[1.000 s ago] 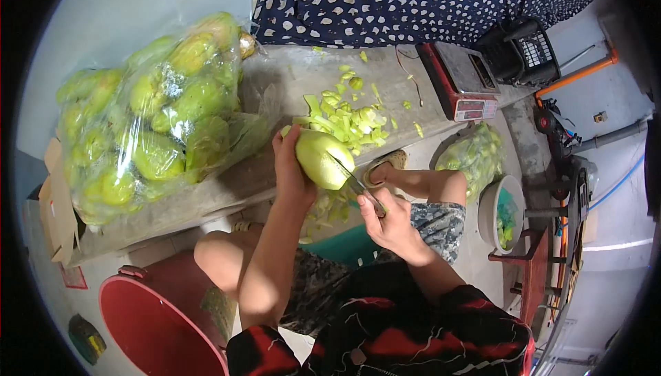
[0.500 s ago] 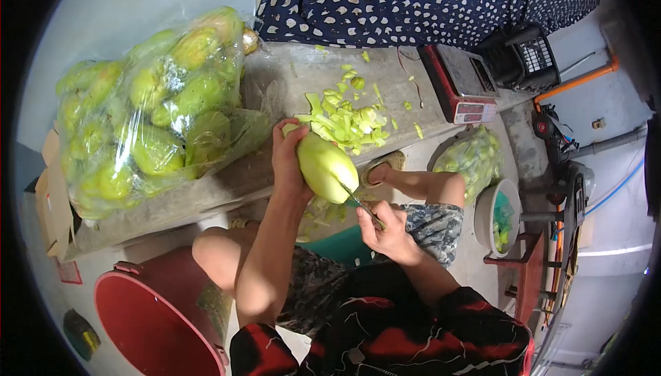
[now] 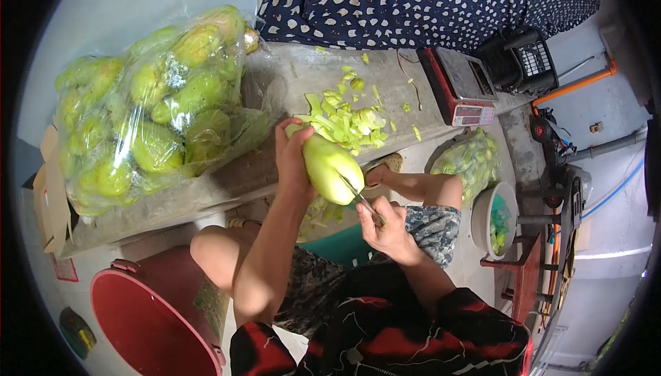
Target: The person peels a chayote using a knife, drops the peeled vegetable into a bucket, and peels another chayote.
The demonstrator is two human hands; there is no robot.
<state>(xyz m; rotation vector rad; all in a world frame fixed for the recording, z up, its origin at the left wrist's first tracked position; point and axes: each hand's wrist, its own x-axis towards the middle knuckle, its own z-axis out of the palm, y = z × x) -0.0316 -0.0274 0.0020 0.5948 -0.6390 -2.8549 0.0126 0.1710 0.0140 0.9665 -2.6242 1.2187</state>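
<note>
A pale green chayote (image 3: 332,168) is gripped in my left hand (image 3: 292,162), whose fingers wrap round its upper end. My right hand (image 3: 387,228) is closed on the handle of a small knife (image 3: 365,202). The dark narrow blade touches the creased lower end of the chayote. Just beyond my hands, a pile of pale green peelings (image 3: 348,122) lies on the concrete ledge (image 3: 275,66). A large clear plastic bag of chayotes (image 3: 158,111) stands on the left of the ledge.
A red-framed scale (image 3: 458,87) and a black crate (image 3: 523,59) stand at the right. Below them are a clear bag of green pieces (image 3: 471,162) and a white tub (image 3: 485,221). A red bin (image 3: 155,307) and a teal basket (image 3: 337,246) sit near my legs.
The chayote has shifted slightly right and turned in my left hand, so its crease shows more. The knife blade still meets its lower end.
</note>
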